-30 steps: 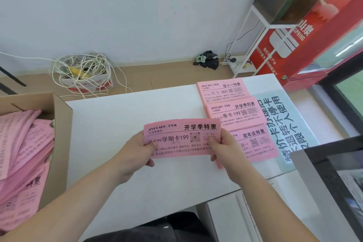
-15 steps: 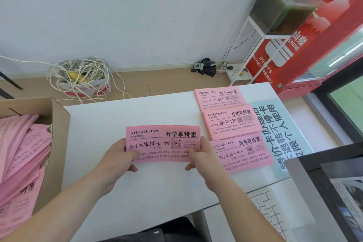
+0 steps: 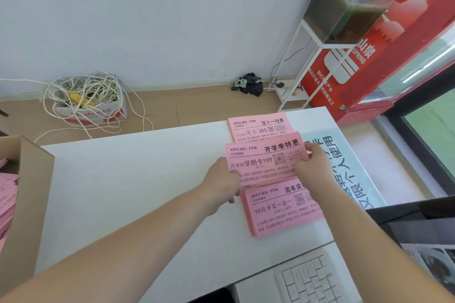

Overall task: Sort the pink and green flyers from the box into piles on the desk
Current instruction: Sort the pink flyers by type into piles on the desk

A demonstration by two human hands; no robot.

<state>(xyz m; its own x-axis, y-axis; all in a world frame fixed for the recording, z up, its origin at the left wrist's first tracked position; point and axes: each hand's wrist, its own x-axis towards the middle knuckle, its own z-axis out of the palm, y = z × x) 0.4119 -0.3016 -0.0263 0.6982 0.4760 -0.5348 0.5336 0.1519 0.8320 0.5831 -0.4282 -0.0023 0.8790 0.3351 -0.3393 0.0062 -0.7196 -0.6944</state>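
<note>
The left hand (image 3: 222, 179) grips the left end of a pink flyer (image 3: 264, 160), thumb laid on its printed face and the other fingers curled underneath. The right hand (image 3: 312, 167) pinches the right end, thumb on top and fingertips folded round the edge. Both hands are closed narrowly on the paper. The flyer lies flat between the two sets of fingers, low over a middle pile (image 3: 283, 136) whose layered pink edges show just past its far side. Whether the sheet rests on that pile or is held a little above it, I cannot tell. Beyond the fingertips, further from the person, a far pile (image 3: 258, 126) of pink flyers lies on the white desk (image 3: 135, 192). On the wrist side of both hands a near pile (image 3: 280, 211) lies just beside the held sheet, partly under the right wrist. Well to the left of the left hand's knuckles stands the cardboard box (image 3: 27, 192), with loose pink flyers (image 3: 7, 199) inside. Right of the right hand's fingers a blue-green printed sheet (image 3: 344, 167) lies flat on the desk. A white keyboard (image 3: 310, 278) sits below the right forearm.
</note>
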